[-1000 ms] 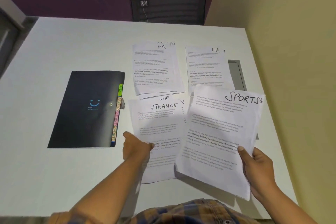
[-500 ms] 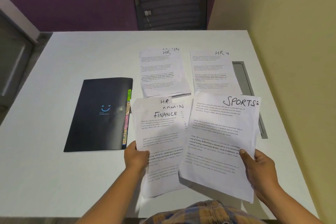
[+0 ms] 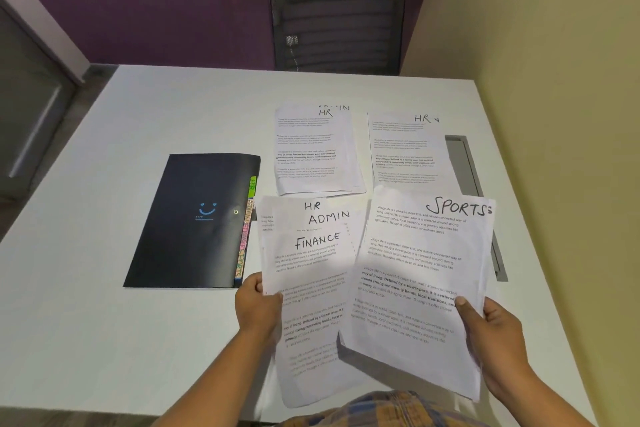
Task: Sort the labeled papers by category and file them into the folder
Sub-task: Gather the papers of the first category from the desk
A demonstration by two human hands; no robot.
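Nearest me, a checked shirt (image 3: 381,407) is showing at the bottom edge. The right hand (image 3: 498,340) is gripping the SPORTS stack (image 3: 415,263) by its lower right edge, thumb lying on the top page and the other fingers (image 3: 498,314) curling behind. The stack is tilting up off the counter (image 3: 104,305) and casting a shadow under its near corner. The left hand (image 3: 258,308) is pinching the left edge of the FINANCE sheet (image 3: 311,291); I cannot tell whether its near end is lying flat. An ADMIN sheet (image 3: 329,217) and an HR heading are peeking out just past its top edge. To the left the dark folder (image 3: 194,222) is lying closed and flat, its coloured tabs (image 3: 246,229) sticking out along the right edge, just beside the FINANCE sheet. Further back two HR piles are lying side by side and apart: the left pile (image 3: 311,152) and the right pile (image 3: 408,152), whose near edge is hiding behind the SPORTS stack. A metal slot (image 3: 464,163) is running along the counter to the right. Beyond, a mesh chair (image 3: 337,24) is standing against the purple wall
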